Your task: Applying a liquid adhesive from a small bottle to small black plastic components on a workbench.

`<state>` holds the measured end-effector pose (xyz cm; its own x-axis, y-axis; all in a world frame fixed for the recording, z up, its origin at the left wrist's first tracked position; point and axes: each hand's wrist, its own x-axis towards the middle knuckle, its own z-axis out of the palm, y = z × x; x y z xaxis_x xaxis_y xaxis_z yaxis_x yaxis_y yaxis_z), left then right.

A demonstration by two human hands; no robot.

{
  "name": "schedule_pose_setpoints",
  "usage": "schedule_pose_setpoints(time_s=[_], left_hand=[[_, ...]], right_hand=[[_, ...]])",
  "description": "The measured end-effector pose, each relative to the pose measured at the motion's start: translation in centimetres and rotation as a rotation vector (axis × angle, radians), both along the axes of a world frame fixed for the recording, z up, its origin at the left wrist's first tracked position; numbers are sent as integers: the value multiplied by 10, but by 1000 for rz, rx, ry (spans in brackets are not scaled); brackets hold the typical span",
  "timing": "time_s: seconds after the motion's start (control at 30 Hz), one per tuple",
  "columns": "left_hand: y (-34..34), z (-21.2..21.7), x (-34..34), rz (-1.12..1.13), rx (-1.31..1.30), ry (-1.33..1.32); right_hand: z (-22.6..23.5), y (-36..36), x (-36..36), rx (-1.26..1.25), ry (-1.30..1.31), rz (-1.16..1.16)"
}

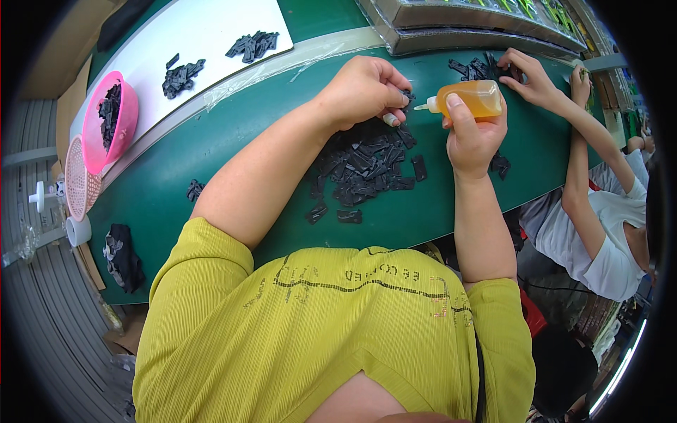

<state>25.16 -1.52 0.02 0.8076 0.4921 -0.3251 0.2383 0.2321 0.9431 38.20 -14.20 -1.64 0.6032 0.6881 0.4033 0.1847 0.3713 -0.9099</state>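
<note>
My right hand grips a clear squeeze bottle of amber liquid, tipped on its side with its narrow nozzle pointing left. Just left of the nozzle tip, my left hand pinches a small black plastic part, mostly covered by the fingers. One left fingertip has a pale wrapping on it. Below the left hand, a loose pile of flat black plastic parts lies on the green tabletop. A few of these parts rest apart at the pile's near edge.
Across the right side, a co-worker's hand touches another heap of black parts. Metal trays stand at the back. At left are a white board with two small heaps, a pink basket holding black parts, and a dark cloth.
</note>
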Motion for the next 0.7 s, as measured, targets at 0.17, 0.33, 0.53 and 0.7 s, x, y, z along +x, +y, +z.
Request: schedule_pose_setpoints(time_s=[0.17,0.33,0.53,0.7], left_hand=[[2,-1,-2,-3,6,2],[1,2,-1,5,22,15],[-1,-2,5,-15,14,-8],[-17,9,0,-23,228,-12]], right_hand=[[-1,4,-3,1,-8,-11],[-1,2,-1,-7,-1,-5],[11,-8,28,210,521,-33],[33,-65,55,423,675,-64]])
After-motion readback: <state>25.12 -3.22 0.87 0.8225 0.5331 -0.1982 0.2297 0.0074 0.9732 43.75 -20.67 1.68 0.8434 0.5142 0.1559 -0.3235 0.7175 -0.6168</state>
